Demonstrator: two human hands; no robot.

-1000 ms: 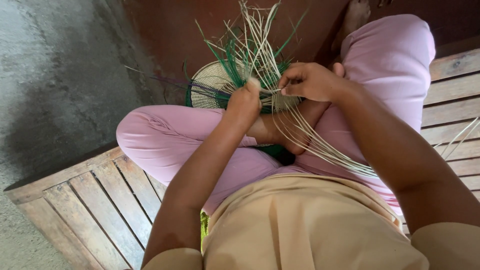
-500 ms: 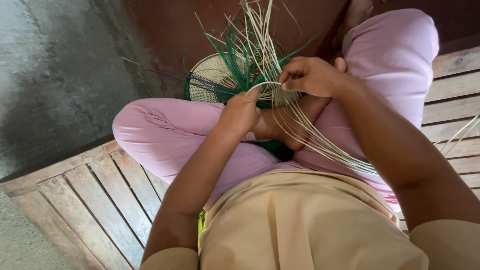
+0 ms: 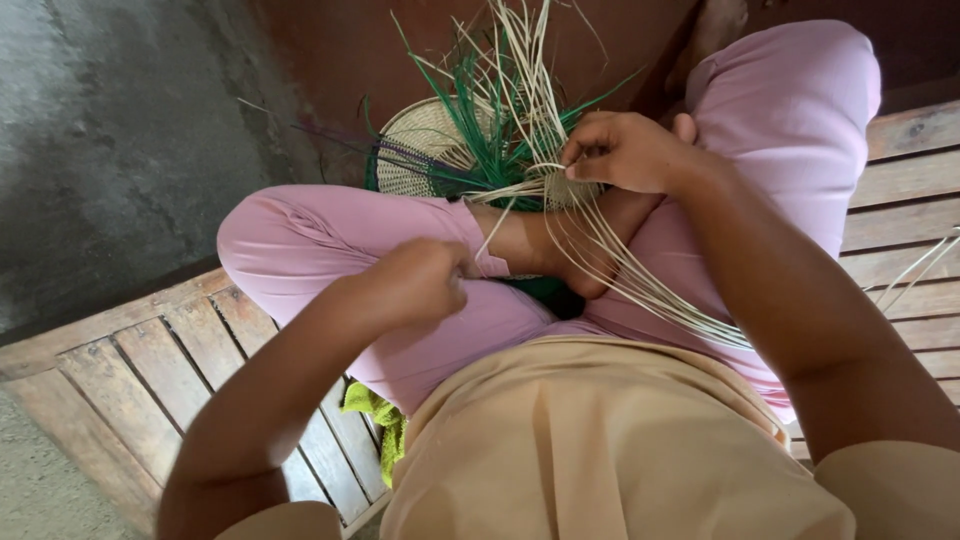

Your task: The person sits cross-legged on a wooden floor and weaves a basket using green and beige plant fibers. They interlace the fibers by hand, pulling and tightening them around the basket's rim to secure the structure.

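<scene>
Slatted wooden worktop [image 3: 130, 370] under crossed legs; right hand [image 3: 625, 150] pinches pale strips [image 3: 640, 280] at a half-hidden basket [image 3: 425, 145]; left hand [image 3: 420, 280] is fisted, contents unclear.

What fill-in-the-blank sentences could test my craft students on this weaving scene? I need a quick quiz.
1. The right hand pinches pale ____ over the woven piece.
2. The left hand is closed in a loose fist above the ____ trouser leg.
3. Besides the pale strands, the upright strands are ____.
4. The person sits on a slatted ____ bench.

Missing words: strands; pink; green; wooden
</scene>
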